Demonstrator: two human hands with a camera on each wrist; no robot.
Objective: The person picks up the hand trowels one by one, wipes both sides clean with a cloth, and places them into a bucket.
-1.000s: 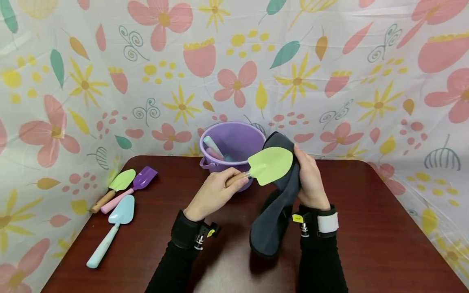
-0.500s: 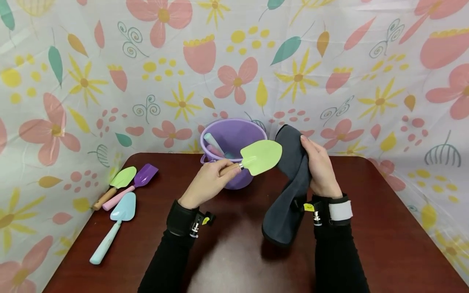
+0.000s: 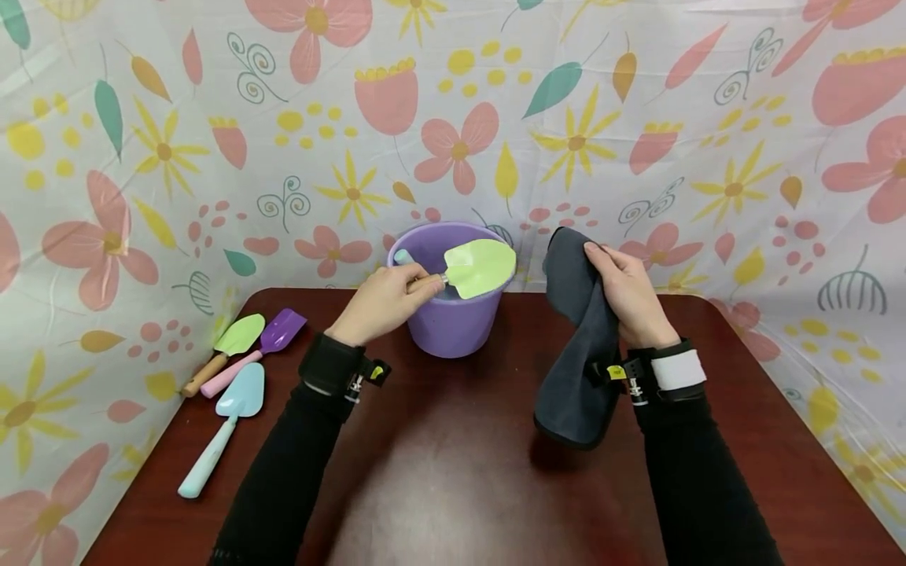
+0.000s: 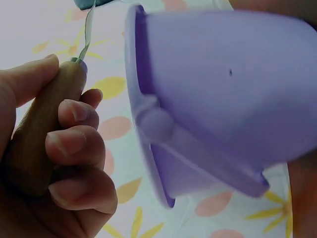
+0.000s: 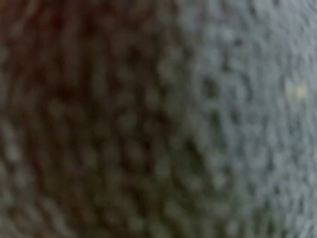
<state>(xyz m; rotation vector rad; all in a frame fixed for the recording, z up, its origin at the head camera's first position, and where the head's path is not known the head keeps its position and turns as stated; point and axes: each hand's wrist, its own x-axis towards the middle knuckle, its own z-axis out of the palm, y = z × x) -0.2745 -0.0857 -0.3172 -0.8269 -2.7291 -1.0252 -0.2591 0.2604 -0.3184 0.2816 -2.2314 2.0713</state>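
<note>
My left hand [image 3: 382, 304] grips the wooden handle [image 4: 49, 114] of a small trowel with a light green blade [image 3: 481, 269]. The blade hovers over the mouth of a purple bucket [image 3: 453, 326], hiding most of its inside. A pale blue tool end [image 3: 403, 257] shows inside the bucket near the rim. In the left wrist view the fingers curl round the handle, apart from the bucket wall. My right hand [image 3: 630, 295] pinches a dark grey cloth [image 3: 576, 385], which hangs folded over the table. Blurred grey cloth weave [image 5: 257, 129] fills the right wrist view.
At the table's left lie another green trowel [image 3: 239, 334] with a wooden handle, a purple shovel [image 3: 281, 330] with a pink handle and a light blue trowel [image 3: 241, 393]. A flower-patterned curtain [image 3: 453, 94] stands behind the brown table [image 3: 453, 472].
My left hand has carried the green trowel left and away from the cloth to above the bucket. My right hand has shifted right with the cloth, which has come apart from the blade.
</note>
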